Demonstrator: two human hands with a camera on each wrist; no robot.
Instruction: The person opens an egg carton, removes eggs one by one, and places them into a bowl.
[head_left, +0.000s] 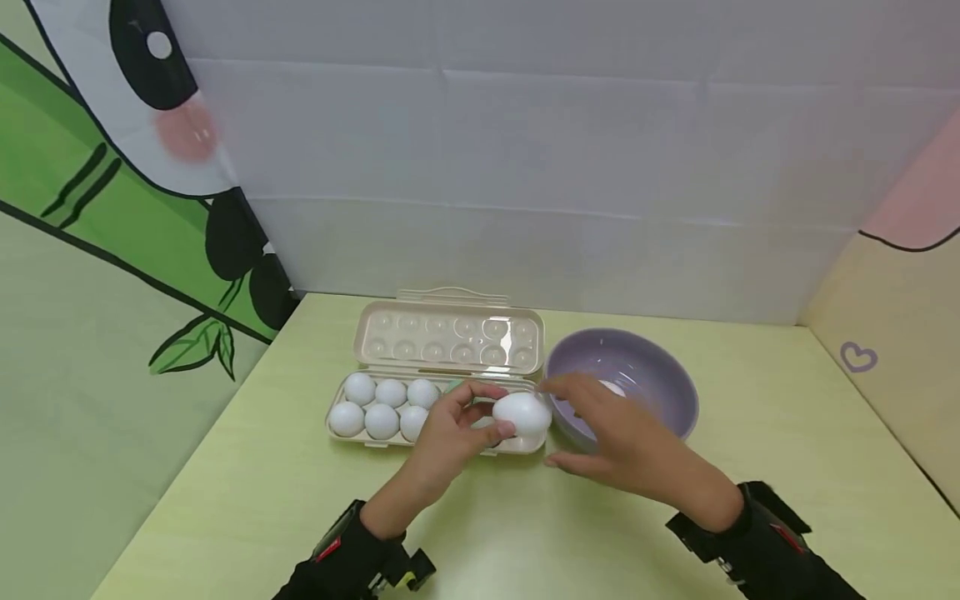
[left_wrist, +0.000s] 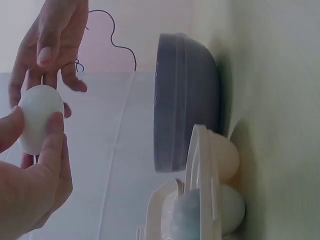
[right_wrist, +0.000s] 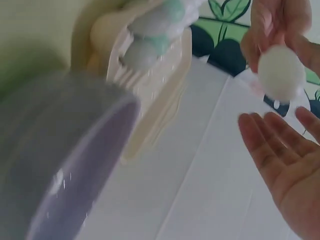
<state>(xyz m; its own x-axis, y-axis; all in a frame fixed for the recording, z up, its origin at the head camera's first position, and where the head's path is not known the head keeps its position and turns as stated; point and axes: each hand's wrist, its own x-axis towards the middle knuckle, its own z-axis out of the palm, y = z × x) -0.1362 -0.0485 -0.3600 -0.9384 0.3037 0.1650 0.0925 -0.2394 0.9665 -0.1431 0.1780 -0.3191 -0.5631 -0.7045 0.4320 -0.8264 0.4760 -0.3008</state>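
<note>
My left hand [head_left: 447, 427] pinches a white egg [head_left: 522, 414] between thumb and fingers, raised over the right end of the egg carton [head_left: 529, 447]. On the egg's other side is my right hand [head_left: 630, 435], its fingers spread and bent slightly around nothing; a small gap shows between its fingertips and the egg in the right wrist view. Several white eggs [head_left: 382, 422] sit in the carton's left part. My left hand hides part of its middle. Behind my right hand stands a purple bowl [head_left: 667, 379], with a white rounded thing [head_left: 613, 388] partly showing inside.
The carton's clear lid [head_left: 450, 336] lies folded back toward the wall [head_left: 555, 192]. All of this stands on a pale yellow-green table [head_left: 247, 492]. Printed side panels [head_left: 900, 333] border the table left and right.
</note>
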